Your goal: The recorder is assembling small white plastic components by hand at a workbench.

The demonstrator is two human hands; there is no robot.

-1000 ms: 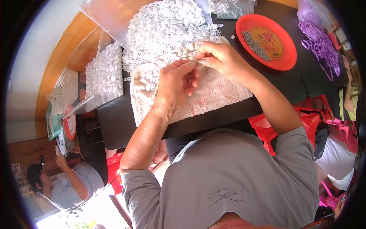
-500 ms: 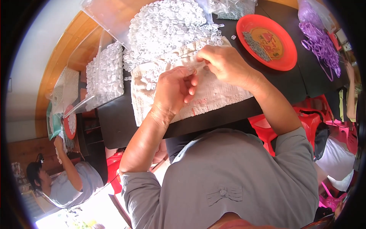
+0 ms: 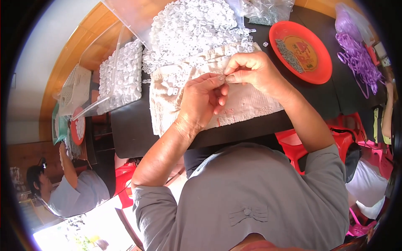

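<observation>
Above a cream cloth on the dark table, my two hands meet at the fingertips. The thumb and index finger of my left hand are pinched, with its other fingers loosely curled. My right hand also pinches, its thumb and index finger touching the left fingertips. Whatever sits between them is too small to make out. Just beyond my hands, small white two-holed plastic pieces lie in a large heap spilling from a clear tub onto the cloth. A few loose white pieces rest beside my left hand.
A red plate at the right holds small grey pieces. Purple ribbon lies farther right, and a clear bag stands at the back. Left is a clear box of white pieces. Another person sits at far left.
My right hand has come down to my left, so the fingertips now touch; before, they were slightly apart. The whole view has shifted slightly.
</observation>
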